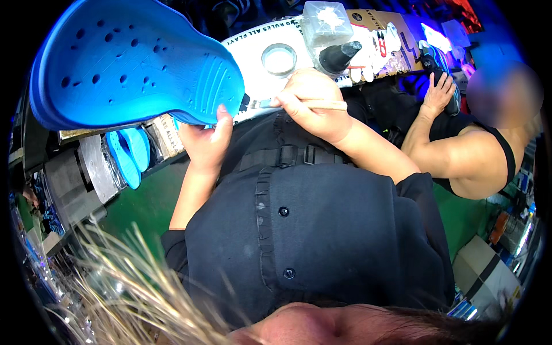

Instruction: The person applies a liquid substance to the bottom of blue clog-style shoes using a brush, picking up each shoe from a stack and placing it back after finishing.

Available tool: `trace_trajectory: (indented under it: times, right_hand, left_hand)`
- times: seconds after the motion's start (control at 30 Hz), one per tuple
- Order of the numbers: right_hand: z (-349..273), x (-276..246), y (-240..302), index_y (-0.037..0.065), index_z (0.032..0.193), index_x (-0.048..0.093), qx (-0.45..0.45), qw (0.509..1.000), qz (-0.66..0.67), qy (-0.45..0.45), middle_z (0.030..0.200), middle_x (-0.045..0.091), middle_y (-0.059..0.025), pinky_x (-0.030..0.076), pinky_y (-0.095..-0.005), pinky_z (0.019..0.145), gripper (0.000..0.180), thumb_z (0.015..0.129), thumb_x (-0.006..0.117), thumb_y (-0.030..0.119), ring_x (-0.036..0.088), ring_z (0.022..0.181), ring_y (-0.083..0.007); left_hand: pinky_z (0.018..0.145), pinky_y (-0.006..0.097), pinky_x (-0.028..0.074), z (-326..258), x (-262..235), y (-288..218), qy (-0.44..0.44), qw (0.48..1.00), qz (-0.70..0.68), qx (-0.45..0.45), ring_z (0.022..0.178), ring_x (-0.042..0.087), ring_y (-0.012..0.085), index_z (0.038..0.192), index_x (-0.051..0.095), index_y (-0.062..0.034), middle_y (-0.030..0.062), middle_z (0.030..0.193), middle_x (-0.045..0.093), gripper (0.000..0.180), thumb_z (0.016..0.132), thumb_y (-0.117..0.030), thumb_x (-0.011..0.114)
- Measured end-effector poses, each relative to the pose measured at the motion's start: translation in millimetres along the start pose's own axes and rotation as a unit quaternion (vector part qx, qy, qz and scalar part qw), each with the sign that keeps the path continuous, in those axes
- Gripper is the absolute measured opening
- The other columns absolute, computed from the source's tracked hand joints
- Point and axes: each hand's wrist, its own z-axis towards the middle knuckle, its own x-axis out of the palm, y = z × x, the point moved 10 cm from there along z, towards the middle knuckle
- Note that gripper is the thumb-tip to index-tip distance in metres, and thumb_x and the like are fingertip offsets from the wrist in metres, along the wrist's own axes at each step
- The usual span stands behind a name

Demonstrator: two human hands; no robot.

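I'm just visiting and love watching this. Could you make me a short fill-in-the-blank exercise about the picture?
1. The left hand holds a large perforated clog whose colour is ____.
2. The right hand grips a pale-handled ____ near the clog's edge.
3. A round container stands on a covering coloured ____, with dark lettering.
4. A co-worker is on the person's ____ side.

Missing words: blue; brush; white; right.
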Motion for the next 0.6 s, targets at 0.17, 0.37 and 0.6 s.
trace_trajectory:
  times: [0.17,0.37,0.6]
  right_hand:
    - [5.5,-0.7,3.7,0.003,0.065,0.061,0.009,1.000,0.023,-0.005,0.060,0.057,-0.0063,0.039,-0.0299,0.055,0.014,0.076,0.058,0.011,0.053,0.055,-0.0203]
    - [1.1,6.3,6.4,0.003,0.065,0.061,-0.004,1.000,0.000,0.027,0.060,0.057,-0.0065,0.039,-0.0295,0.056,0.015,0.076,0.058,0.012,0.052,0.054,-0.0201]
    - [-3.4,-6.0,0.5,0.004,0.064,0.061,0.007,0.998,0.030,-0.049,0.060,0.057,-0.0059,0.038,-0.0294,0.052,0.013,0.075,0.059,0.011,0.052,0.052,-0.0192]
  left_hand:
    - [0.071,0.027,0.045,1.4,2.4,-6.6,-0.007,0.998,0.005,0.056,0.076,0.057,0.0166,0.092,0.054,0.0046,0.0108,0.086,0.059,0.023,0.071,0.000,0.060]
    - [0.071,0.028,0.045,0.2,1.4,-8.8,-0.021,0.995,0.020,0.092,0.077,0.057,0.0169,0.092,0.055,0.0037,0.0102,0.086,0.059,0.021,0.071,0.002,0.059]
    - [0.074,0.028,0.045,-0.7,1.6,-8.3,-0.030,0.997,-0.001,0.076,0.079,0.057,0.0170,0.096,0.053,0.0031,0.0108,0.089,0.059,0.025,0.071,0.002,0.058]
